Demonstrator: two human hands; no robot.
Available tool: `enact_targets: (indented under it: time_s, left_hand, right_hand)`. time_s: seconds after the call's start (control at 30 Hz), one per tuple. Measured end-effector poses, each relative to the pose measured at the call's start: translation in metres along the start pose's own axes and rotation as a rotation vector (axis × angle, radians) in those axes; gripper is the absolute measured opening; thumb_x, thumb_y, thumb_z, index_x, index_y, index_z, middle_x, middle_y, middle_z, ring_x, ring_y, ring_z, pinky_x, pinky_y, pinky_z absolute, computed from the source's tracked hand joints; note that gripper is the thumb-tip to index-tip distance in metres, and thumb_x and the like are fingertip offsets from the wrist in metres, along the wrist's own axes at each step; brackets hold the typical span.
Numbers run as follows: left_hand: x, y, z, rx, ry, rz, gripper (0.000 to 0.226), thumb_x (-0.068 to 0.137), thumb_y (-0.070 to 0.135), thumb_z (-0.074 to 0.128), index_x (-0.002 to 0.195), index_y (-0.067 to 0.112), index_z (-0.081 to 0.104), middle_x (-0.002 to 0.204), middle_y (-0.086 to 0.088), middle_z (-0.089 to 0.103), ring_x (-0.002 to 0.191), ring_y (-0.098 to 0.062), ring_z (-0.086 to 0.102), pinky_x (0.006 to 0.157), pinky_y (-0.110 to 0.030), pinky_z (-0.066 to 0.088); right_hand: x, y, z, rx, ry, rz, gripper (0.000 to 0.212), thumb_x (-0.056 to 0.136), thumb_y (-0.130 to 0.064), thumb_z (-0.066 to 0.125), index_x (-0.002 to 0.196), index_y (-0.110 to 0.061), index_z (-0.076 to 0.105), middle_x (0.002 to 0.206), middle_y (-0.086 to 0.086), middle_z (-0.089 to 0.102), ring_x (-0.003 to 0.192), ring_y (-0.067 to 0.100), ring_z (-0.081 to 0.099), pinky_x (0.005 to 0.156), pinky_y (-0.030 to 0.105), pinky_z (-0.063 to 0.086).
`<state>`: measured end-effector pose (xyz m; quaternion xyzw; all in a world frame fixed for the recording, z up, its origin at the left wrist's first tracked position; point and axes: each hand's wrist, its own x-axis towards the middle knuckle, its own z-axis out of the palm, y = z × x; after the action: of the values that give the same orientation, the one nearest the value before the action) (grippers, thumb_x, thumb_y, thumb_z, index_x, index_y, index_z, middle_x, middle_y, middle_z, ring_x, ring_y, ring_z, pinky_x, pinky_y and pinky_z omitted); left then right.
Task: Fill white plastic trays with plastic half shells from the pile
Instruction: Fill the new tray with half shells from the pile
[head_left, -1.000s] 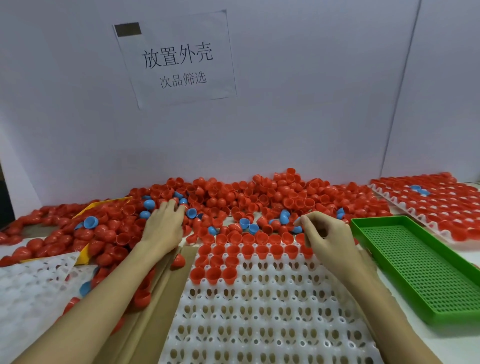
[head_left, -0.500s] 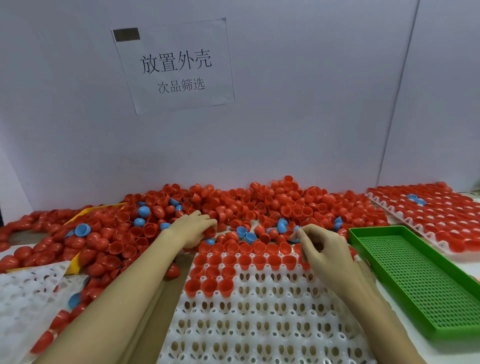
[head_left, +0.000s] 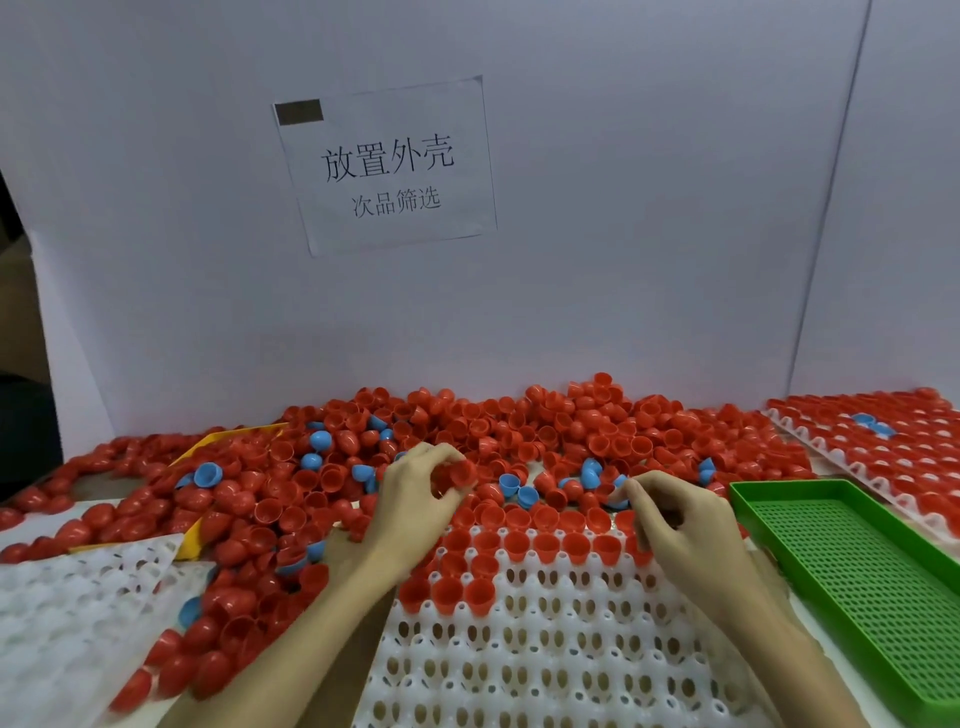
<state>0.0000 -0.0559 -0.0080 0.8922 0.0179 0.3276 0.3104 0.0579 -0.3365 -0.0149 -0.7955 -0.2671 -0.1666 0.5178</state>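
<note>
Left hand (head_left: 415, 499) now over tray (head_left: 545, 649)

paper sign (head_left: 387, 166) reading 放置外壳, 次品筛选

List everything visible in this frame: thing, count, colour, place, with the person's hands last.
shell pile: many, red with some blue, along the wall
centre tray: one, white, far rows filled with red shells
right tray: one, white, nearly full, far right
left tray: one, white, unfilled, near left
green tray: one, perforated, right of centre tray
paper sign: one, white, on wall
left hand: grips a red shell
right hand: fingers curled at the centre tray's far edge; contents unclear
</note>
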Motion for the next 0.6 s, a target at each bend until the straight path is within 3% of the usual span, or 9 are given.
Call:
enact_targets:
  time_s: [0.1,0.17,0.27,0.37,0.43,0.6]
  left_hand:
    - [-0.034,0.029,-0.001,-0.205,-0.042,-0.041,0.009,0.086,0.034,0.082,0.090,0.035,0.074,0.090,0.016,0.072,0.086,-0.002,0.070,0.076,-0.019,0.057]
    - [-0.053,0.041,-0.002,-0.274,-0.068,-0.067,0.008,0.085,0.036,0.082,0.087,0.038,0.075,0.089,0.017,0.073,0.085,-0.004,0.071,0.075,-0.020,0.058]
    - [-0.067,0.051,0.001,-0.279,-0.077,-0.066,0.010,0.083,0.035,0.084,0.086,0.037,0.075,0.089,0.017,0.072,0.084,-0.006,0.070,0.073,-0.022,0.057]
    - [-0.076,0.055,0.004,-0.231,-0.098,-0.031,0.017,0.080,0.037,0.087,0.091,0.038,0.074,0.089,0.016,0.069,0.085,-0.007,0.068,0.072,-0.021,0.055]
    - [-0.081,0.056,0.006,-0.172,-0.114,0.012,0.022,0.079,0.038,0.087,0.094,0.039,0.072,0.088,0.018,0.066,0.089,-0.005,0.065,0.073,-0.017,0.051]
    - [-0.083,0.060,0.001,-0.139,-0.163,0.072,0.038,0.076,0.037,0.090,0.101,0.046,0.062,0.093,0.020,0.065,0.096,-0.002,0.062,0.076,-0.011,0.048]
  right_hand:
    - [0.000,-0.006,-0.007,0.199,-0.097,0.083,0.026,0.104,-0.016,0.062,0.088,-0.024,0.080,0.059,0.000,0.065,0.047,0.005,0.052,0.048,0.014,0.040]
    - [-0.004,-0.016,-0.012,0.354,-0.268,0.139,0.020,0.102,-0.021,0.064,0.098,-0.030,0.081,0.071,0.005,0.070,0.055,0.010,0.059,0.052,0.020,0.048]
    - [-0.010,-0.032,-0.011,0.390,-0.479,0.089,0.021,0.100,-0.027,0.070,0.119,-0.032,0.076,0.099,0.004,0.078,0.081,0.014,0.073,0.070,0.026,0.059]
    - [-0.015,-0.042,0.000,0.388,-0.622,0.038,0.035,0.094,-0.028,0.079,0.128,-0.033,0.071,0.118,0.000,0.074,0.108,0.020,0.074,0.084,0.034,0.063]
    - [-0.019,-0.044,0.008,0.330,-0.635,0.000,0.035,0.091,-0.025,0.083,0.123,-0.032,0.072,0.118,-0.003,0.072,0.105,0.020,0.075,0.085,0.035,0.064]
    - [-0.021,-0.041,0.016,0.272,-0.525,-0.012,0.010,0.093,-0.022,0.079,0.102,-0.019,0.076,0.099,0.001,0.076,0.087,0.020,0.076,0.074,0.028,0.061]
